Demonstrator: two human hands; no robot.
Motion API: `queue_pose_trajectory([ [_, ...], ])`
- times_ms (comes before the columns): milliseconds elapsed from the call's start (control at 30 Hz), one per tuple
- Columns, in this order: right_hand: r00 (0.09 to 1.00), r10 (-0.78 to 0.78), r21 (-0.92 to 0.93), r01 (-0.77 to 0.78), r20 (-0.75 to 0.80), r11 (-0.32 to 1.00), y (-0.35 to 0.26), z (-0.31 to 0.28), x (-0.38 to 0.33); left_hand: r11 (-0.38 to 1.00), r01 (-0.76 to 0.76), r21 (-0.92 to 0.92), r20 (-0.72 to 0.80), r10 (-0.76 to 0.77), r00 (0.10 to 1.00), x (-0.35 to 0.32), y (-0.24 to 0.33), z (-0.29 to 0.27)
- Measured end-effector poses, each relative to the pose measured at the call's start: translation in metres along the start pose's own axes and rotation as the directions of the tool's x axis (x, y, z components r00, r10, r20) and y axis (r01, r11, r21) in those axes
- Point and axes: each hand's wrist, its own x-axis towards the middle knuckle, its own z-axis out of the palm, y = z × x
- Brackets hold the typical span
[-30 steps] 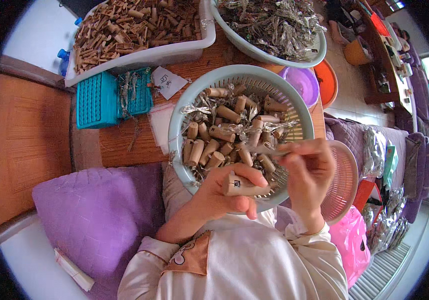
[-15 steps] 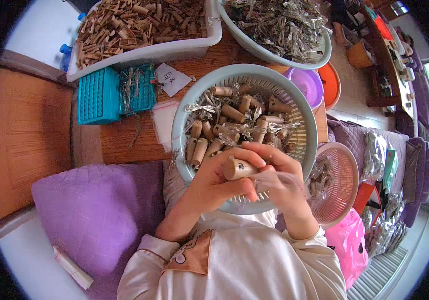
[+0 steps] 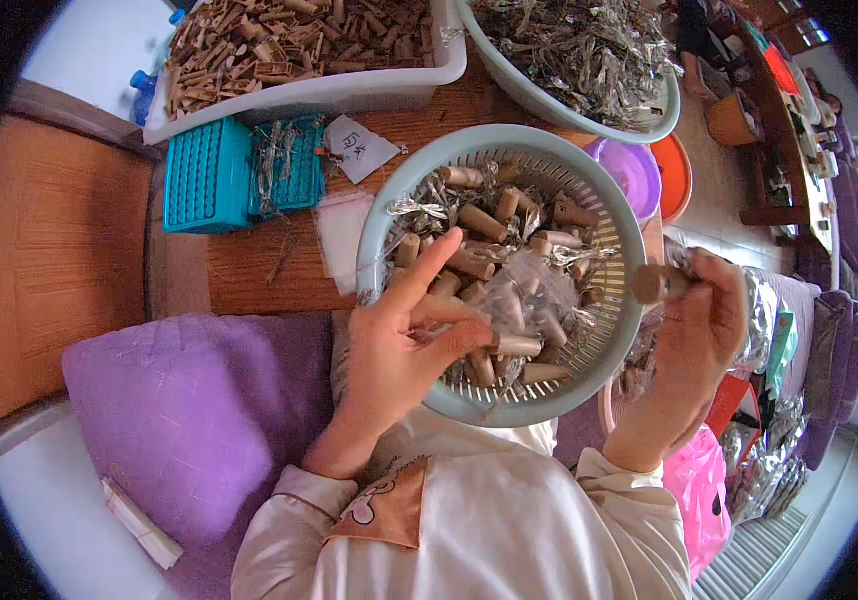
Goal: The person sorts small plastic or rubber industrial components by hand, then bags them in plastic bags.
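Observation:
My left hand [image 3: 404,325] hovers over the near left part of a grey-green plastic basket [image 3: 639,300]. Its index finger points up, while thumb and another finger pinch a clear plastic bag [image 3: 524,290] that lies over the basket's contents. Short tan wooden-looking cylinders [image 3: 482,222] fill the basket, mixed with crinkled clear and silvery wrappers [image 3: 419,208]. Out past the basket's right rim, my right hand [image 3: 694,335] grips one tan wooden cylinder [image 3: 657,285] between thumb and fingers, slightly blurred. Below that hand sits a pink basket [image 3: 609,405], largely covered by it.
Behind the basket stand a white tub [image 3: 349,98] of brown pieces and a large basin [image 3: 589,130] heaped with silvery wrappers. Teal racks [image 3: 207,175] and a paper note [image 3: 361,148] lie on the wooden table. A purple padded seat [image 3: 189,420] is at left, a pink bag [image 3: 694,500] at right.
My hands were together over the basket's near edge around a cylinder and clear plastic. They have parted: the right carries the cylinder rightward past the rim; the plastic stays by the left.

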Motion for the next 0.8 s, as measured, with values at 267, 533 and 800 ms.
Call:
queue_pose_trajectory([
  [267, 0.851, -0.151, -0.409, 0.388, 0.503, 0.826, -0.075, 0.026, 0.019, 0.941, -0.082, 0.328, -0.031, 0.097, 0.995, 0.005, 0.012, 0.000],
  [533, 0.603, -0.034, -0.429, 0.606, 0.797, 0.670, -0.091, 0.043, 0.052, 0.864, -0.153, 0.480, 0.042, 0.152, 0.988, 0.004, 0.027, 0.004],
  [800, 0.346, 0.012, -0.218, 0.564, 0.938, 0.796, -0.078, 0.061, 0.070, 0.770, -0.195, 0.608, 0.123, 0.152, 0.981, 0.010, 0.031, 0.003],
])
